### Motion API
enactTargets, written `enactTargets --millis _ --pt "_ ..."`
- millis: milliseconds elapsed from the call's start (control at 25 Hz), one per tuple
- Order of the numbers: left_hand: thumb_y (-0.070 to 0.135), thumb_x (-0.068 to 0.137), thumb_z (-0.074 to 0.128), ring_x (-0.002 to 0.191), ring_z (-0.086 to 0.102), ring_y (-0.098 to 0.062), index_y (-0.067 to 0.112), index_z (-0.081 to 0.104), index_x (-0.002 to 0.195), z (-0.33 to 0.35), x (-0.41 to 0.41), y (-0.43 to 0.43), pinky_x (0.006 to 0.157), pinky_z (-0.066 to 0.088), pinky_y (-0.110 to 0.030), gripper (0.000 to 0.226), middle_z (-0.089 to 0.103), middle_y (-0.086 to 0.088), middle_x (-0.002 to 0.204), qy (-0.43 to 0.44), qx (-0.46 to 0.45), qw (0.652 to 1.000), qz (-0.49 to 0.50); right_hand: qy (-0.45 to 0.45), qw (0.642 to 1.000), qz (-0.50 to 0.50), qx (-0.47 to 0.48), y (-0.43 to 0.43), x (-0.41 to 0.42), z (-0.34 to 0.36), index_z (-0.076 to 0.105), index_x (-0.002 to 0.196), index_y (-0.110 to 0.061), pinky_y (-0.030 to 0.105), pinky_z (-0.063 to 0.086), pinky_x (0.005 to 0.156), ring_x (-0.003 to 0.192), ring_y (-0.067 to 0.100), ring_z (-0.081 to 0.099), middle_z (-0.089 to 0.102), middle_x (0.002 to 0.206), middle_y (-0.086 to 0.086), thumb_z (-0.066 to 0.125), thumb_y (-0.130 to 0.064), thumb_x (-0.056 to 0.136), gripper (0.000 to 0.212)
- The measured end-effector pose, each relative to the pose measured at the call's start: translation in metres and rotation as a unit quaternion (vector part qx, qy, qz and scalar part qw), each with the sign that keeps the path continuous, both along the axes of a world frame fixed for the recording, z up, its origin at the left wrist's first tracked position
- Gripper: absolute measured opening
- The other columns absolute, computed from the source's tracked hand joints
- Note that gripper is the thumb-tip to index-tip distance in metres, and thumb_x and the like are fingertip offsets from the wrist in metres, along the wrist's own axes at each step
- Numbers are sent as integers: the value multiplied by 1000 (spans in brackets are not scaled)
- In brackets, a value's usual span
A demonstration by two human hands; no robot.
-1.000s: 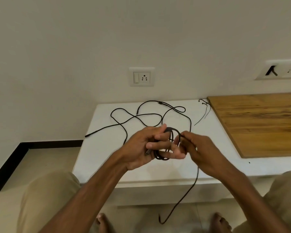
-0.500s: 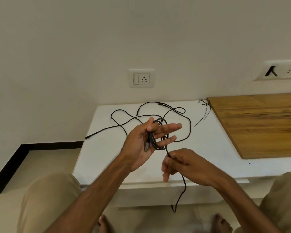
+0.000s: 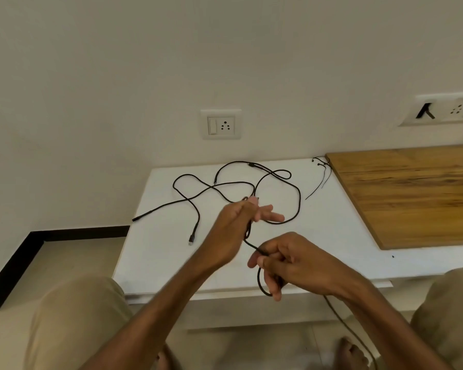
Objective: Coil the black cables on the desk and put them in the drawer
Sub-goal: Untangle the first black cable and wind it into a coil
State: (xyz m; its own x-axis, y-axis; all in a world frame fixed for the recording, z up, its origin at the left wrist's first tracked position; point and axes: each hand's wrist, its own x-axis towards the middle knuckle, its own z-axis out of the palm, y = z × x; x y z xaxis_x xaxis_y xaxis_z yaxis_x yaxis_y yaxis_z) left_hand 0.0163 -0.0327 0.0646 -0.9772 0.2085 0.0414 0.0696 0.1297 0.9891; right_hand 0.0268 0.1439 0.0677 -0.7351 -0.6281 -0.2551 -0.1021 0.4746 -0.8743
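Black cable [image 3: 249, 243] now runs taut between the hands above the desk's [image 3: 155, 252] front edge. The left hand [image 3: 238, 222] grips the small coil with fingers spread; half a second ago it faced palm-up. The right hand [image 3: 286, 260] has closed around a fresh loop, pulling slack, so winding continues. A second cable [image 3: 233, 184] lies uncoiled near the desk's back edge.

A white wall socket with switch [image 3: 221, 124] is mounted on the cream wall above the far edge of the desk. A second socket panel [image 3: 444, 110] is seen at upper right. A wooden board [image 3: 412, 190] is laid along the desk's right side. Black skirting [image 3: 38, 241] is seen at lower left.
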Motion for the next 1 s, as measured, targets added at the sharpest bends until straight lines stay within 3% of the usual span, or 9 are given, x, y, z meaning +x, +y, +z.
enactTargets --millis 80,200,440,520,600,720,840,920,1000 --pt "29 111 30 121 62 0 11 56 76 -3 4 6 104 40 -17 48 79 0 102 18 -74 997 4 5 1000 -15 -14 0 1 3 73 103 -7 40 65 75 61 24 71 74 72 9 58 -13 100 16" --pt "31 110 35 100 70 -1 12 65 88 -6 5 8 86 53 -20 42 76 -1 92 56 -155 986 7 -59 994 -40 -83 1 0 7 68 102 5 42 65 77 72 30 75 73 82 22 59 -2 97 12" --pt "29 111 34 62 61 -4 18 57 80 -9 1 -1 64 41 -8 40 61 10 59 120 -263 957 0 -221 942 -170 -186 9 -9 10 71 101 13 47 62 87 89 38 76 72 87 24 67 -6 93 21" --pt "32 111 34 63 66 -7 21 54 75 -11 0 -2 66 47 -13 43 61 10 51 84 -240 967 -3 -230 936 -179 -197 17 -13 11 72 106 10 47 61 90 88 33 75 71 88 20 68 -9 93 24" --pt "34 110 33 72 74 -12 19 53 73 -11 -4 -6 78 55 -31 45 59 6 48 43 -203 978 -1 -229 925 -200 -228 28 -18 14 67 114 12 46 61 90 75 27 71 66 79 13 67 -10 92 31" --pt "36 111 31 79 77 -22 17 46 67 -5 -4 -9 82 52 -36 51 51 2 47 -12 -136 990 -40 -181 930 -208 -242 36 -22 20 72 112 3 31 54 62 53 12 43 47 65 3 60 -21 98 30" --pt "37 111 27 75 72 -30 18 40 67 0 0 -6 94 51 -49 50 41 4 46 -63 -45 990 -116 -44 951 -221 -210 32 -22 15 77 102 -7 23 36 52 55 10 39 49 65 2 54 -24 103 28" --pt "37 111 26 67 66 -28 18 39 68 3 2 -5 109 42 -61 49 33 6 45 -88 30 983 -156 9 949 -236 -207 28 -23 11 77 98 -9 23 34 51 59 11 42 53 66 2 53 -24 104 29" --pt "35 112 25 61 60 -24 16 39 69 6 5 -6 112 40 -61 49 30 7 44 -112 108 970 -186 38 948 -244 -202 23 -23 7 77 97 -11 24 34 51 62 14 45 57 67 2 53 -23 104 28"
